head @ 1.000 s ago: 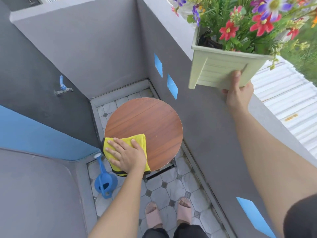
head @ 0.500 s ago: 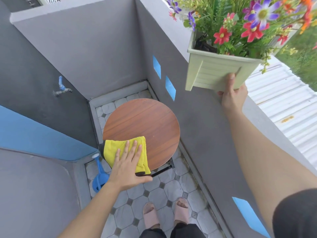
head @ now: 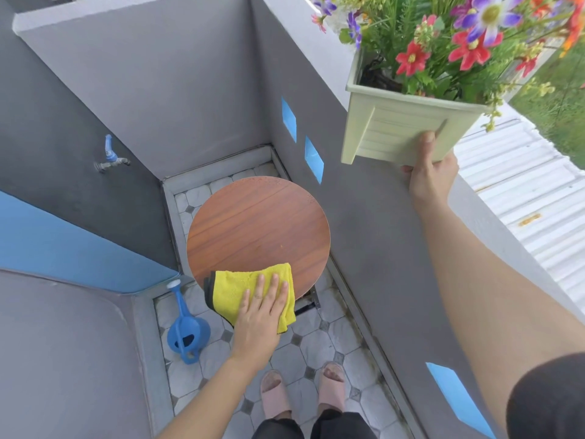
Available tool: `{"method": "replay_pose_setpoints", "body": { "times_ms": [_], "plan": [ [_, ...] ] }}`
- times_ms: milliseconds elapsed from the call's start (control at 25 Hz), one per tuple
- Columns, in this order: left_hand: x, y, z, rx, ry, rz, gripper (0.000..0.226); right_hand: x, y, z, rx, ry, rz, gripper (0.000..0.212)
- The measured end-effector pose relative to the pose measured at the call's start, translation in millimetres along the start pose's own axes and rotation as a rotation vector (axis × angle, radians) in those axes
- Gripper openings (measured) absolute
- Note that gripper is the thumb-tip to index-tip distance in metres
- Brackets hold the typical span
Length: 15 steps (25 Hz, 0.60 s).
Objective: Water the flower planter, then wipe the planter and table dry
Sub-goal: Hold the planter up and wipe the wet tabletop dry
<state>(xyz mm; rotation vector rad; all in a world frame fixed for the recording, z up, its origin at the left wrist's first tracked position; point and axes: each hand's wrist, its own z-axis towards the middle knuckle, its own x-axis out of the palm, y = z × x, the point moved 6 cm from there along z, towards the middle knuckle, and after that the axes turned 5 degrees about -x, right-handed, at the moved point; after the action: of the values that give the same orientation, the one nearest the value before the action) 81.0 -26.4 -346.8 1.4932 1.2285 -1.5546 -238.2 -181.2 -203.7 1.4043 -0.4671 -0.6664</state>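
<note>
A blue watering can [head: 190, 335] stands on the floor [head: 316, 359] beside the round tabletop [head: 258, 229]. The left grip [head: 258, 324] presses flat, fingers straight, on a yellow cloth [head: 231, 288] at the tabletop's near edge. The right grip [head: 430, 175] clasps the base of the flower planter [head: 395, 131], held up above the wall [head: 380, 217].

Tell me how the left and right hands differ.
The left hand lies flat, fingers straight, pressing the cloth on the table; the right hand grips the planter from below, thumb up its side. The left hand is low at the table's near edge, the right hand raised well above it. Both are bare.
</note>
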Motion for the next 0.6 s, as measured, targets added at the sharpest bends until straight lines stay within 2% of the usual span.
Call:
{"method": "replay_pose_setpoints", "body": {
  "times_ms": [80, 160, 240, 280, 400, 480, 560, 600],
  "plan": [
    [-1, -14, 2, -0.03, 0.048, -0.154, 0.116, 1, 0, 0, 0.001, 0.001, 0.002, 0.062],
    [-13, -28, 5, -0.108, 0.068, -0.398, 0.098, 0, -1, 0, -0.007, -0.013, -0.006, 0.058],
    [-28, -48, 9, -0.259, 0.227, -0.821, 0.065, -1, -1, 0, -0.012, -0.018, 0.002, 0.048],
    [-36, -59, 9, -0.344, 0.304, -1.01, 0.055, 0, 0, 0, -0.013, -0.014, 0.009, 0.047],
    [-47, -76, 18, -0.629, 0.385, -1.471, 0.027, -1, 0, -1, -0.018, -0.009, 0.003, 0.047],
    [-44, -78, 36, -0.773, 0.481, -1.862, 0.031, -1, 0, -1, -0.018, -0.015, 0.004, 0.036],
    [-51, -64, 55, -0.845, 0.523, -2.041, 0.028, -2, 0, -1, -0.023, -0.017, 0.022, 0.03],
    [-53, -49, 66, -0.856, 0.482, -1.992, 0.02, -2, 1, -1, -0.031, -0.013, 0.026, 0.028]
  ]
}}
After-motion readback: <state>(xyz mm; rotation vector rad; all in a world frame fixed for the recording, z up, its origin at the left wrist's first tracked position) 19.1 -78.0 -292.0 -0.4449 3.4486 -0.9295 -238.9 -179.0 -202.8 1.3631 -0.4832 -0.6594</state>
